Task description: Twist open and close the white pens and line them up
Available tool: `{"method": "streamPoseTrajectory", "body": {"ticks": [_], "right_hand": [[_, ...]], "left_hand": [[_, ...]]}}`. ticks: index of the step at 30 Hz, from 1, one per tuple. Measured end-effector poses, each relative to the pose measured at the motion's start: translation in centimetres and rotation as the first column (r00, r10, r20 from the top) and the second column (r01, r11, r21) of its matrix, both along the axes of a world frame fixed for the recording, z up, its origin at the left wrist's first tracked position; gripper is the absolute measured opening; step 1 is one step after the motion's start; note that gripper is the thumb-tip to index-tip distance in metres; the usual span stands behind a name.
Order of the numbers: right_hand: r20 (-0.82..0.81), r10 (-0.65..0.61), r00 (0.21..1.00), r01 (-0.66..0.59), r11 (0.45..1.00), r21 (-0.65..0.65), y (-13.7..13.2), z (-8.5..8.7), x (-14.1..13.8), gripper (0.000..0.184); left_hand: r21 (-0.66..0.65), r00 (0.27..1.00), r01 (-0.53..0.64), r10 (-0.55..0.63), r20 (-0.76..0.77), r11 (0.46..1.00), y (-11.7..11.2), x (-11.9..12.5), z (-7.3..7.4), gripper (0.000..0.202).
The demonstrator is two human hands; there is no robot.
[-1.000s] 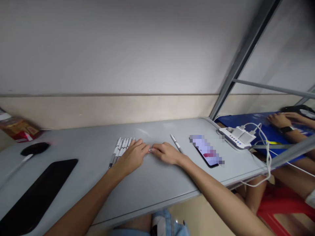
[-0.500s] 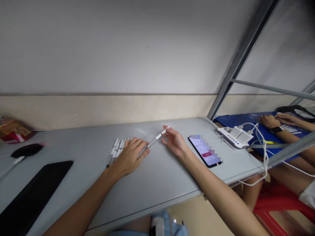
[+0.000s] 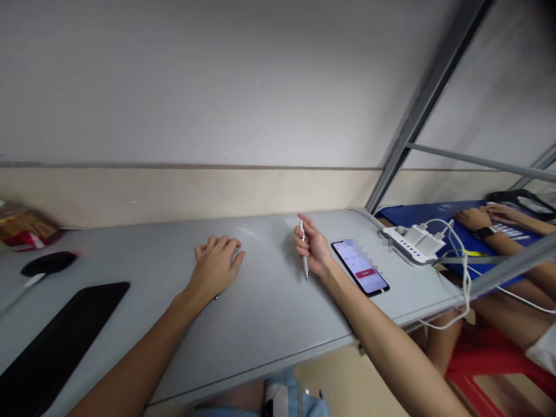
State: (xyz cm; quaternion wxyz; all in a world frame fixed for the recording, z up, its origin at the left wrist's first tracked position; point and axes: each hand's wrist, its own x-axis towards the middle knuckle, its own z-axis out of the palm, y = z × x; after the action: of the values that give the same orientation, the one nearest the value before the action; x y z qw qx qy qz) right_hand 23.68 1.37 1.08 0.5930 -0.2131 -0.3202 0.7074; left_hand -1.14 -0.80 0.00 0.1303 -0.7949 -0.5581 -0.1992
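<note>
My right hand [image 3: 315, 249] is wrapped round a white and grey pen [image 3: 305, 267], holding it nearly upright above the desk. The pen's metal tip points down. My left hand [image 3: 216, 265] rests palm down on the desk, its fingers apart and slightly bent. From under its wrist side pokes a small dark pen tip [image 3: 216, 297]. Whatever else lies beneath that palm is hidden.
A lit phone [image 3: 361, 269] lies right of my right hand, with a white power strip [image 3: 410, 243] and loose cables beyond. A black mat [image 3: 65, 341], a dark oval object [image 3: 47, 264] and a red-gold packet [image 3: 26, 229] are leftward. Another person's hands [image 3: 475, 219] rest on a blue surface.
My right hand has turned the pen from slanting to nearly upright, tip down, away from my left hand. My left hand has moved left and now covers the row of pens that showed beside it.
</note>
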Motion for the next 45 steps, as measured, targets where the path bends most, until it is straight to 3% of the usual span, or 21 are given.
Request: {"method": "streamPoseTrajectory", "body": {"ticks": [8,20,26,35,45], "right_hand": [[0.046,-0.032,0.998,0.03,0.999,0.036,0.3,0.2,0.5,0.021],[0.079,-0.056,0.995,0.049,0.995,0.088,0.3,0.3,0.5,0.021],[0.096,-0.056,0.994,0.047,0.995,0.092,0.4,0.3,0.7,0.018],[0.113,-0.055,0.992,0.045,0.995,0.092,0.5,0.2,0.8,0.017],[0.128,-0.081,0.988,0.068,0.992,0.104,0.5,0.1,0.8,0.021]], "left_hand": [[0.026,0.983,-0.143,0.145,-0.114,0.989,0.4,-1.2,-0.2,0.022],[-0.058,0.99,-0.103,0.097,-0.101,0.993,0.0,-0.8,0.0,0.021],[-0.036,0.974,-0.181,0.175,-0.143,0.983,-0.2,-0.5,0.1,0.024],[-0.104,0.953,-0.243,0.218,-0.211,0.964,-0.5,-0.2,0.4,0.027],[-0.103,0.959,-0.219,0.194,-0.208,0.97,-0.3,-0.4,0.1,0.029]]}}
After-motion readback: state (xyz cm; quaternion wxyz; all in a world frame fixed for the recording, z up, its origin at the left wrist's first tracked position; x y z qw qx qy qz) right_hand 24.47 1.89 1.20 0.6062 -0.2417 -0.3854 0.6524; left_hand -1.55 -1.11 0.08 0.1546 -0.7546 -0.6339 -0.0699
